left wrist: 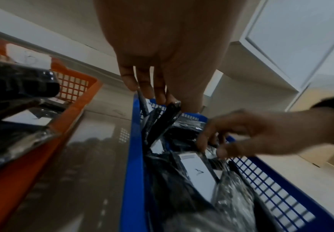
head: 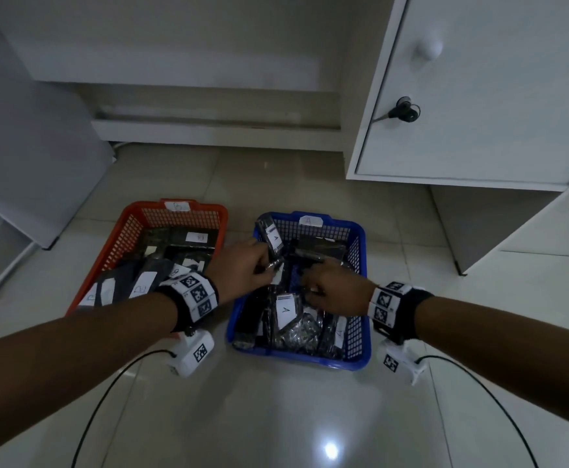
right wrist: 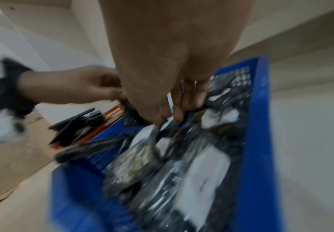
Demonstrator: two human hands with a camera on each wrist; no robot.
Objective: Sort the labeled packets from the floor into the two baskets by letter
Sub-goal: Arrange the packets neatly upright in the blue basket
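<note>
**Surroundings of the sorting area**

A white cabinet door (head: 486, 96) is standing at upper right, carrying a round white knob (head: 428, 49) above a lock with a key (head: 404, 112) sitting in it. Glossy tiled floor (head: 276, 417) is reflecting a ceiling light (head: 331, 450). A white baseboard ledge (head: 215, 131) is running along the far wall.

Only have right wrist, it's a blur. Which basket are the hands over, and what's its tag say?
Observer: Both over the blue basket; the head view shows its paper tag reads A.
Operator: Left hand holding anything?
Observer: Yes, the left hand pinches the top edge of a black packet.
Operator: Other basket?
Observer: The orange basket sits to the left, with packets labelled B.
</note>
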